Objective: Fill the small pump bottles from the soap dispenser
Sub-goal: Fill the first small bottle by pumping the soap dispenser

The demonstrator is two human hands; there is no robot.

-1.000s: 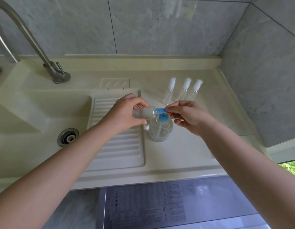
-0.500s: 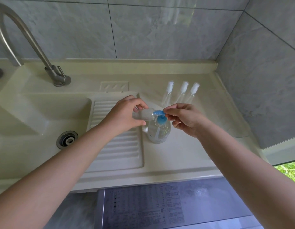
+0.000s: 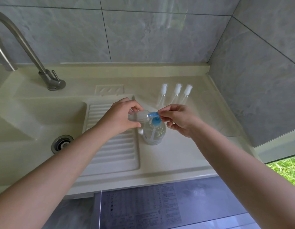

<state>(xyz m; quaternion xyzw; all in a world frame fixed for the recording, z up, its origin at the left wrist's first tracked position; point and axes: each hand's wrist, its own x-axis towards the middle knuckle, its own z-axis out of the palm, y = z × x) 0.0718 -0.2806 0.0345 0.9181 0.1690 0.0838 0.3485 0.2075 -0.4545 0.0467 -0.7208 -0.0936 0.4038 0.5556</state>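
Observation:
A clear soap dispenser (image 3: pixel 154 133) with a blue pump head (image 3: pixel 153 115) stands on the cream counter beside the ribbed drainboard. My left hand (image 3: pixel 120 118) grips a small clear bottle (image 3: pixel 141 115) on its side, its mouth against the blue spout. My right hand (image 3: pixel 178 119) pinches the rear end of the blue pump head. Behind them lie three small pump tops with white caps (image 3: pixel 164 90) (image 3: pixel 177 89) (image 3: pixel 188 90) in a row on the counter.
A sink basin with a metal drain (image 3: pixel 61 143) lies at the left, a curved steel tap (image 3: pixel 24 47) behind it. Grey tiled walls close the back and right. The ribbed drainboard (image 3: pixel 113 149) sits under my left forearm. The counter's front edge (image 3: pixel 143 177) runs below.
The view has tilted slightly, so everything sits a little lower in frame. Both hands keep their hold at the pump spout; no clear movement between them.

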